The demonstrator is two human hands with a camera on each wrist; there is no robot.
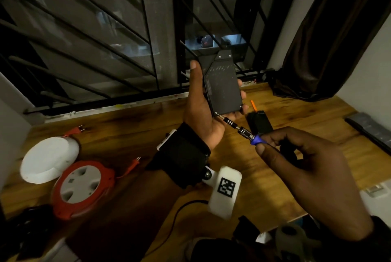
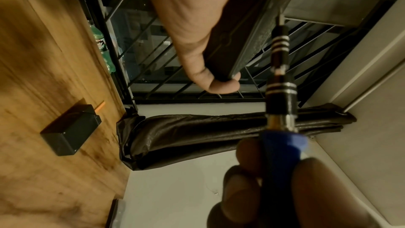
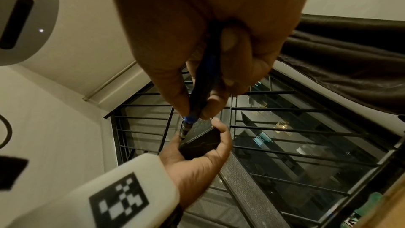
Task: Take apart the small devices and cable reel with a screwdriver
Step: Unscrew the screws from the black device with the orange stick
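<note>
Left hand of ours cradles the flat black device upright above the wooden desk, thumb and fingers curled round its edges; our right hand pinches the blue-handled screwdriver, tip seated at the lower-left corner screw; we judge unscrewing is in hand; next we need steady turns; the orange cable reel and small black box wait untouched.

Home room, prob. a flat: wooden desk against barred window at 12 o'clock, lit apartment block outside at night. Dark curtain at 2 o'clock, plain white walls, green soda bottle on sill.
</note>
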